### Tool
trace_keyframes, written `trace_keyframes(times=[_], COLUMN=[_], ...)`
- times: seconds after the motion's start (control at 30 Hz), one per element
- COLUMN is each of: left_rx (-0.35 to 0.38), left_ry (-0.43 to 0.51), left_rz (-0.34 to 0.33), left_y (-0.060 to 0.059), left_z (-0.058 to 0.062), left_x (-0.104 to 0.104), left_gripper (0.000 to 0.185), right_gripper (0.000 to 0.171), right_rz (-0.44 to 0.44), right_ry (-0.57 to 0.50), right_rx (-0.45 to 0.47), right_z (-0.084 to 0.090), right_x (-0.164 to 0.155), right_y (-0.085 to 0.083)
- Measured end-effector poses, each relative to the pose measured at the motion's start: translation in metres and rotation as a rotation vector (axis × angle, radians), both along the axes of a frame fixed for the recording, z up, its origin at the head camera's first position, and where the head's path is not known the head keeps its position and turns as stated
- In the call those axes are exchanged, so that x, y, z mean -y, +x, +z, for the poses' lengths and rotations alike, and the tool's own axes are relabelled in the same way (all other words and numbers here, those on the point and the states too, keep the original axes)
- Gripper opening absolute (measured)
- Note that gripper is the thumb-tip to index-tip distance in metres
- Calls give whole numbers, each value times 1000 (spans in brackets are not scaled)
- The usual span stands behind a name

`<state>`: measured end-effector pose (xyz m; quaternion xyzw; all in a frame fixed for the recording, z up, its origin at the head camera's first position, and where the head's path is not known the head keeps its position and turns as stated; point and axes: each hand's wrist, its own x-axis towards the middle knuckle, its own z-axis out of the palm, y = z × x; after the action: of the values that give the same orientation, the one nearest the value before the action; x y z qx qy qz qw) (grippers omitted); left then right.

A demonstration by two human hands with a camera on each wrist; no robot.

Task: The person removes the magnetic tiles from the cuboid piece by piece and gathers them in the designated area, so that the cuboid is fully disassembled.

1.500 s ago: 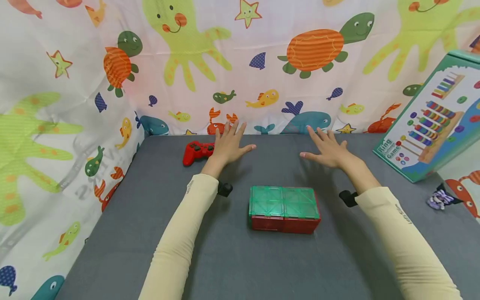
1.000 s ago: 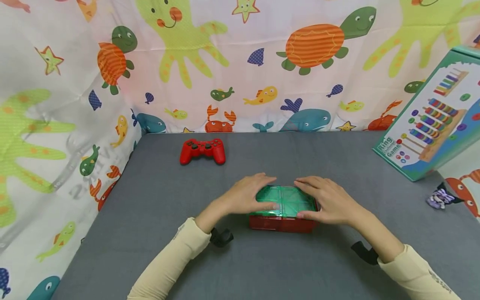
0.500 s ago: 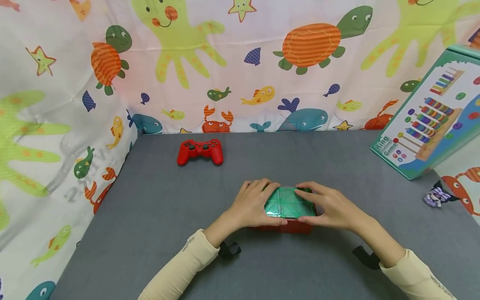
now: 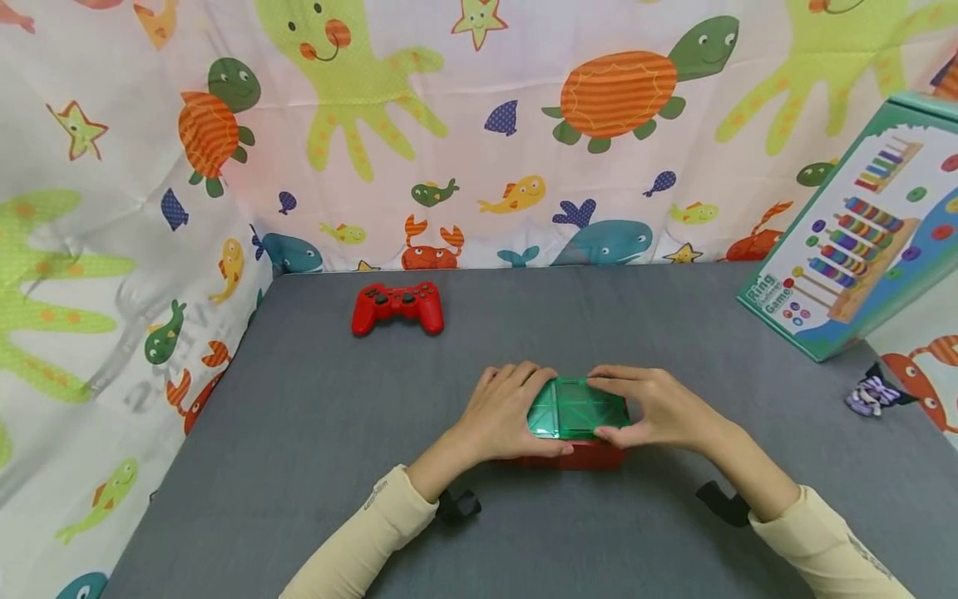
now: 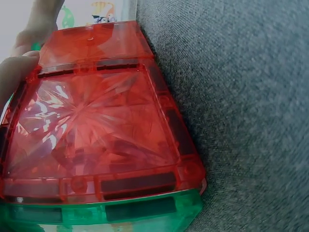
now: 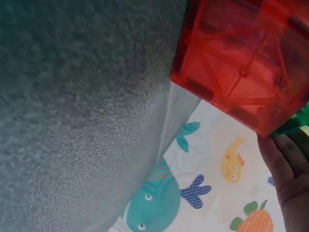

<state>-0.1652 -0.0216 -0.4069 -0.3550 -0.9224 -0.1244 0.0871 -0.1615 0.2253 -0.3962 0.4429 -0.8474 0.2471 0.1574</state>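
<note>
A low box of see-through magnetic tiles [image 4: 543, 412], green on top and red on the sides, stands on the grey table in front of the person. My left hand [image 4: 501, 412] spans its left part, fingers over the back edge and thumb along the front top edge. On the right end, my right hand [image 4: 659, 408] grips the top between fingertips at the back and thumb at the front. The left wrist view shows the red side tile [image 5: 91, 121] and a green tile [image 5: 111, 212] near the camera. In the right wrist view, fingers reach behind a red tile [image 6: 241, 67].
A red game controller [image 4: 397, 309] lies at the back left. At the right stand a green ring-game box [image 4: 846, 241] and a small purple figurine [image 4: 874, 394]. A sea-animal curtain [image 4: 464, 108] hangs behind and along the left of the table [image 4: 337, 399].
Both hands came back from near the rear of the table and took hold of the tile box from either side. Over the last half second they have barely moved.
</note>
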Motion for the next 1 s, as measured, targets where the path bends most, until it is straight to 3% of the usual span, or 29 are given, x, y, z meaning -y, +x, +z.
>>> trace_keyframes(times=[0.07,0.17,0.3,0.4,0.5,0.63,0.83,1.0], left_rx=[0,3,10,21,27,15,15,-3], left_ry=[2,4,-7,-15,-22,-32,-45,-48], left_rz=[4,10,11,-2,-8,1,-3,-7], left_y=[0,0,0,2,3,3,3,2], left_z=[1,2,0,-2,-3,-3,-1,1], left_x=[1,3,3,3,3,3,4,6], left_gripper=[83,84,84,82,81,81,82,83], right_gripper=[35,21,29,35,45,49,52,51], right_rz=[5,-24,-81,-123,-186,-197,-162,-228], right_ry=[-65,-187,-331,-392,-482,-593,-521,-522], right_rx=[117,385,780,976,1080,1181,1312,1305], right_z=[3,7,3,-4,-9,-8,-6,-10], right_x=[-1,-4,-12,-17,-18,-18,-11,8], right_y=[-6,-19,-37,-50,-67,-100,-149,-176])
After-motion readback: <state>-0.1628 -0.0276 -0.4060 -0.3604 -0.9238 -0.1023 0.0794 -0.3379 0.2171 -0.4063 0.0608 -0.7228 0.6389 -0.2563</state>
